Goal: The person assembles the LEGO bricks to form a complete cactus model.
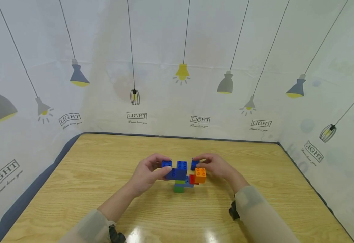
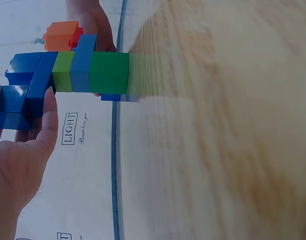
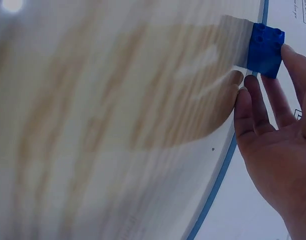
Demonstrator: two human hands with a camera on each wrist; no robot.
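A structure of toy building bricks stands upright on the table: a dark green brick point(image 2: 109, 72) at the bottom, then a light blue one point(image 2: 81, 75), a lime green one point(image 2: 63, 71) and dark blue ones. An orange brick point(image 1: 200, 175) on a red brick point(image 1: 192, 179) juts out at its right. My left hand point(image 1: 144, 175) grips the blue bricks point(image 1: 177, 172) at the upper left, thumb in front and fingers behind. Behind the structure, my right hand point(image 1: 216, 166) pinches a separate blue brick point(image 3: 265, 50) between thumb and fingers, low over the tabletop.
The wooden table point(image 1: 104, 158) has a dark blue edge. A pale backdrop point(image 1: 158, 77) printed with hanging lamps surrounds it at the back and sides. Dark straps with small devices point(image 1: 234, 211) sit at both sleeve cuffs.
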